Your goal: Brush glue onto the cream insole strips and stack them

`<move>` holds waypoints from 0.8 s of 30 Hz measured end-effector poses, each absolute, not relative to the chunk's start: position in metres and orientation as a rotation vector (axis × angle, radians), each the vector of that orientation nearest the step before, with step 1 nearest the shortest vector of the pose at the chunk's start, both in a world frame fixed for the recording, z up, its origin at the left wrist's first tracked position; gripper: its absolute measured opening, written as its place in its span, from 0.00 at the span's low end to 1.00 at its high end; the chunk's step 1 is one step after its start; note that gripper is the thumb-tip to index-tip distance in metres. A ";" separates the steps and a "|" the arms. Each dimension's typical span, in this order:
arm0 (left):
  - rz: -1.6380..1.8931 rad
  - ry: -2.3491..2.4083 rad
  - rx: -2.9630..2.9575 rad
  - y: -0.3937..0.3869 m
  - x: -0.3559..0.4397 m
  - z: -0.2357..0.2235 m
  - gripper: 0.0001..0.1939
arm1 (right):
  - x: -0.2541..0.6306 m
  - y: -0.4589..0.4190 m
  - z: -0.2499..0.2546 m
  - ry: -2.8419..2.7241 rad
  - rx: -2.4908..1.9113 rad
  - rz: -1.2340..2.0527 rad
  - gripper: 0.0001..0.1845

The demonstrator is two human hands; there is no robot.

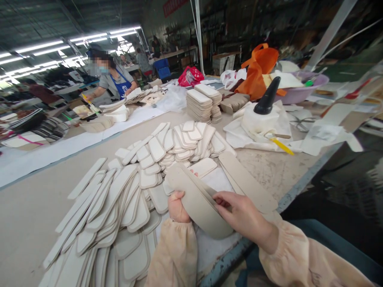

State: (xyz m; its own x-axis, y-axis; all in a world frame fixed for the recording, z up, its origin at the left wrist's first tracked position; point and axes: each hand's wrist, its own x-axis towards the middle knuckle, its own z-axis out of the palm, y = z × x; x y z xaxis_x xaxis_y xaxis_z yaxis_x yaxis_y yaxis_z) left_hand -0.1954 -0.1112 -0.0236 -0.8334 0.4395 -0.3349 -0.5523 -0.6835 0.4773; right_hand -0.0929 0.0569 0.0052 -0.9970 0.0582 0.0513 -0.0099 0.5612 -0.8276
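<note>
steadying curved beige panels (199, 207) over the near edge of the worktable (269, 167), beside loosely piled pale pieces (128, 195), you grip their side with your left hand (179, 207) and pinch the inner edge with your right hand (239, 211), where light, even pressure should prevent creasing.

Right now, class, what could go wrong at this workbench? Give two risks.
The curved panels in the left hand are parted where the right hand touches them, so one might slip. The pale pieces overlap loosely beside the left sleeve, so a bump could set them sliding.
</note>
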 end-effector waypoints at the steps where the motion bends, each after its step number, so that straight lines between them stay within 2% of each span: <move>1: 2.455 0.778 -0.254 -0.111 -0.195 -0.024 0.38 | -0.094 0.056 0.006 -2.719 -0.060 1.487 0.07; 5: 2.447 0.720 -0.279 -0.112 -0.196 -0.027 0.37 | -0.097 0.052 0.009 -2.676 -0.116 1.532 0.08; 14: 2.476 0.671 -0.435 -0.107 -0.202 -0.035 0.33 | -0.099 0.080 0.037 -2.516 -0.006 0.645 0.07; 17: 2.464 0.653 -0.446 -0.103 -0.204 -0.036 0.29 | -0.096 0.074 0.044 -2.538 0.204 0.394 0.18; 19: 2.452 0.651 -0.460 -0.100 -0.204 -0.036 0.25 | -0.093 0.058 0.037 -2.626 0.360 0.296 0.20; 22: 2.467 0.645 -0.425 -0.098 -0.201 -0.034 0.20 | -0.090 0.028 0.014 -2.772 0.523 0.231 0.13; 24: 2.528 0.661 -0.332 -0.096 -0.196 -0.031 0.28 | -0.088 0.012 -0.002 -2.827 0.543 0.207 0.08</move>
